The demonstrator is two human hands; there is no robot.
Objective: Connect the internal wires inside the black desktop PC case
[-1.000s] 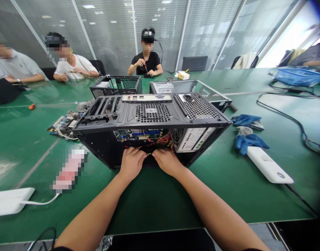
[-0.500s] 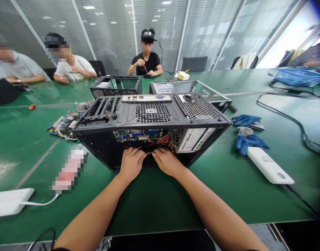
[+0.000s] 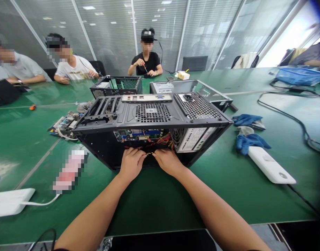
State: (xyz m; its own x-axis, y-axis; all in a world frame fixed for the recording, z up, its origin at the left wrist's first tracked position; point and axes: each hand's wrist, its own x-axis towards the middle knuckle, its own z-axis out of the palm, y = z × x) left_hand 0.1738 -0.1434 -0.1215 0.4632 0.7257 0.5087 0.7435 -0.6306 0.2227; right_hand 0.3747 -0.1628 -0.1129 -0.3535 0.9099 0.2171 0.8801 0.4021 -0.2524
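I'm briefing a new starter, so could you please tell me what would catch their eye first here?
The open computer case dominates the centre, its perforated panel facing up. At its near side, the left hand and right hand pinch a yellow-and-black wire.

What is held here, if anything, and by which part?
Left hand and right hand pinch a yellow-black cable, a short stretch showing between them; its ends cannot be made out.

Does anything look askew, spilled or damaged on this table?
Nothing looks spilled or damaged. Slightly untidy: a crumpled blue glove lies against the white device, and loose circuit boards sit left of the computer case.
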